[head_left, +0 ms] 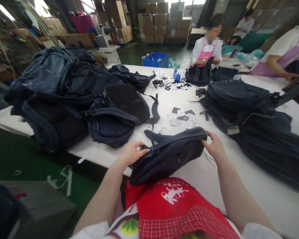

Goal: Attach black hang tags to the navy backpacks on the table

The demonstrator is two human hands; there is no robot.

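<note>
A dark navy backpack (174, 152) lies on its side at the table's near edge, against my red apron (174, 196). My left hand (132, 152) grips its left end, thumb on top near a zipper. At the opposite end, my right hand (214, 144) pinches the upper corner between thumb and fingers. A shoulder strap (154, 135) sticks out behind the bag onto the white table (164, 103). Just beyond it lies a loose pile of black and white paper tags (183, 118). The fingers under the bag are partly hidden.
Piled navy backpacks (64, 79) cover the table's left side; more backpacks (239, 96) lie at right. Scattered tags (169, 83) and a small blue box (176, 75) sit farther back. A blue bin (155, 60) stands behind. Across the table, a co-worker (206, 49) handles another bag.
</note>
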